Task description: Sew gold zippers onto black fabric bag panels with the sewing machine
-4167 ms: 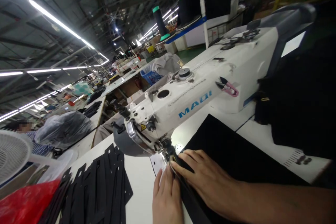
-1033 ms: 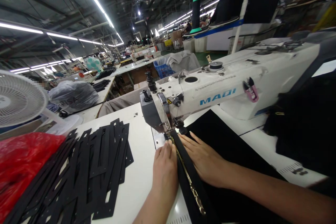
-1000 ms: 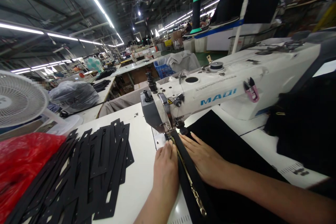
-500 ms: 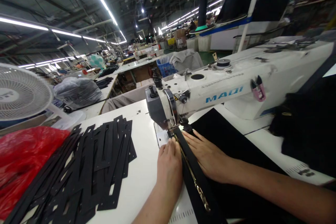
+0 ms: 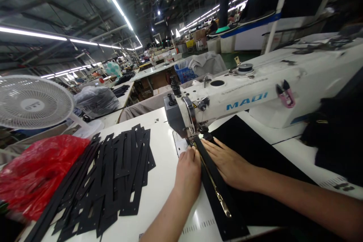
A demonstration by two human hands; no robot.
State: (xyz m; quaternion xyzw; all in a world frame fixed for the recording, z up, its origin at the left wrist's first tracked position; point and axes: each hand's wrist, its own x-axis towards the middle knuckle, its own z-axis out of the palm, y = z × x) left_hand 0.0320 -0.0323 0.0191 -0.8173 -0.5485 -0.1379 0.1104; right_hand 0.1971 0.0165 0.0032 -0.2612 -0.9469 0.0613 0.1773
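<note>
A black strip with a gold metal zipper runs under the presser foot of a white sewing machine. My left hand is closed, its fingertips bunched on the zipper's left edge close to the foot. Flat and stretched out, the fingers of my right hand press the strip and the black fabric panel on the other side. The gold zipper pull lies nearer to me, below both hands. Needle and stitches are too small to make out.
Many black slotted strips lie piled on the white table at left, beside a red plastic bag and a white fan. Pink thread snips hang on the machine arm. Dark fabric is heaped at right.
The camera view has shifted slightly, moving the scene to the right. The zipper pull and the strip's near end have slid a little toward the presser foot. Both hands keep their places beside it.
</note>
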